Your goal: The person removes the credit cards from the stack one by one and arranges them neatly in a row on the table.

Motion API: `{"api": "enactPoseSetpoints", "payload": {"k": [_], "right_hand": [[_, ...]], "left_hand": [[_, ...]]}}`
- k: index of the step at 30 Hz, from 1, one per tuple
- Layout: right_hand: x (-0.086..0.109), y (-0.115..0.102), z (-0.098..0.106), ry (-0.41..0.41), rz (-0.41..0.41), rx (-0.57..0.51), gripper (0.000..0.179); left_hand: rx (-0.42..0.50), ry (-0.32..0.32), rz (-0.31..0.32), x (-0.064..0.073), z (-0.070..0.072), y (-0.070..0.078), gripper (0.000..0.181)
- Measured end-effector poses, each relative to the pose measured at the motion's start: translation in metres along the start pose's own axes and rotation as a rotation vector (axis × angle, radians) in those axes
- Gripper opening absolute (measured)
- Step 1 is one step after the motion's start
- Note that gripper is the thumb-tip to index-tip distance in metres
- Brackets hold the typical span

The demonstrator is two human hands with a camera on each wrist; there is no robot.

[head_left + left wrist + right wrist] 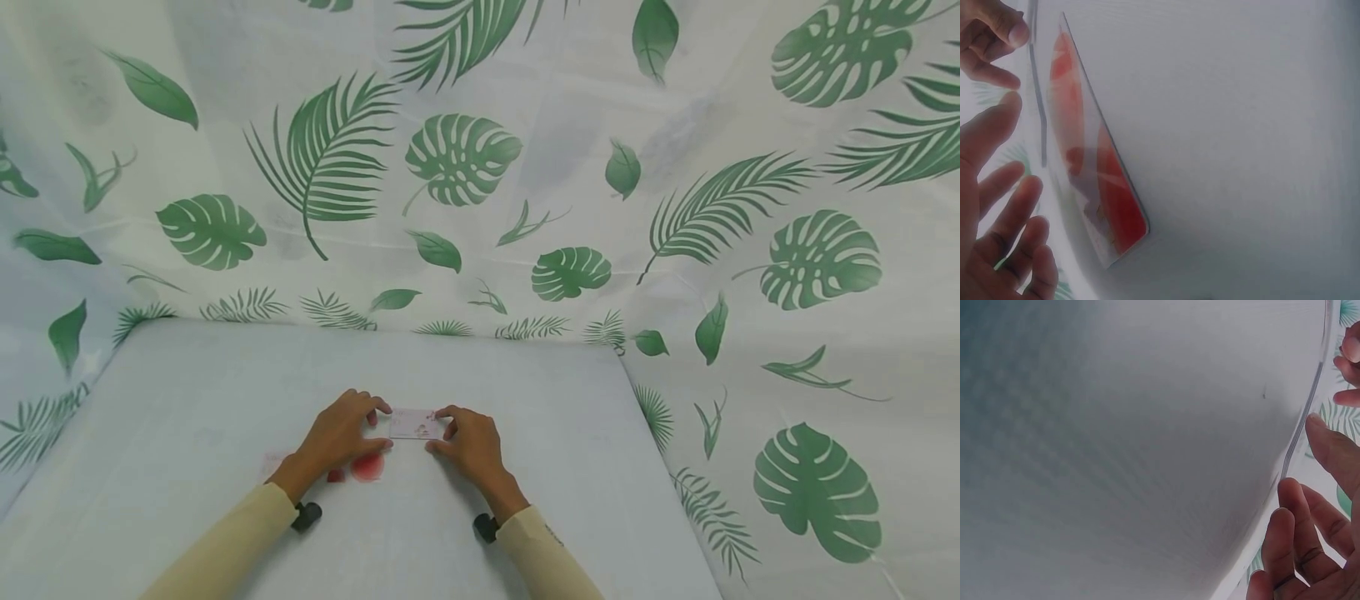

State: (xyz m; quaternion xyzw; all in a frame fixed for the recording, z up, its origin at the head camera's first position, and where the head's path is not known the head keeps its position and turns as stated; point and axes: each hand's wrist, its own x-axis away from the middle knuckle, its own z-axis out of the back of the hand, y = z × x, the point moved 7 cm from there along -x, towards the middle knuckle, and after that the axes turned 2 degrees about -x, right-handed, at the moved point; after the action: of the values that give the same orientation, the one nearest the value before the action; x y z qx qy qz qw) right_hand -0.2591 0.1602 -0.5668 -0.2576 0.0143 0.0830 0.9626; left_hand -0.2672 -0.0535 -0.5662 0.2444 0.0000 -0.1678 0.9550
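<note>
A small pale pink card (410, 424) with a floral print lies in front of me, between my two hands. In the right wrist view its thin edge (1302, 425) shows layered lines. My right hand (474, 446) pinches its right end, thumb on the near side and curled fingers at the end. The left hand (341, 432) spreads thumb and fingers around the left end; in the left wrist view its fingertips (1013, 103) stand slightly off the card's edge (1040, 112). Beneath the left hand and wrist lies a glossy flat piece with red shapes (1124, 200), partly hidden in the head view.
A white-covered table (585, 500) spreads under both hands. Behind and beside it hangs a white curtain (570, 200) printed with green leaves. Dark camera mounts (306, 517) sit on both wrists, below pale yellow sleeves (225, 542).
</note>
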Motion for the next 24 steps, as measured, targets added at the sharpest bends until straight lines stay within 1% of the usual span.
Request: {"api": "enactPoseSetpoints", "payload": {"k": [9,15,24], "right_hand": [[-0.0007,0.0005,0.0002,-0.010,-0.008,-0.003,0.047],[-0.0012,-0.0001,0.0011,-0.017,-0.025,0.001,0.048],[0.0002,-0.0011,0.0015,-0.009,-0.016,0.004,0.048]], "left_hand": [[-0.006,0.001,-0.020,-0.0010,-0.0049,-0.0005,0.049],[-0.004,-0.011,-0.010,-0.0023,-0.0081,-0.0015,0.050],[-0.004,-0.020,-0.009,-0.0031,-0.0090,0.0001,0.052]]}}
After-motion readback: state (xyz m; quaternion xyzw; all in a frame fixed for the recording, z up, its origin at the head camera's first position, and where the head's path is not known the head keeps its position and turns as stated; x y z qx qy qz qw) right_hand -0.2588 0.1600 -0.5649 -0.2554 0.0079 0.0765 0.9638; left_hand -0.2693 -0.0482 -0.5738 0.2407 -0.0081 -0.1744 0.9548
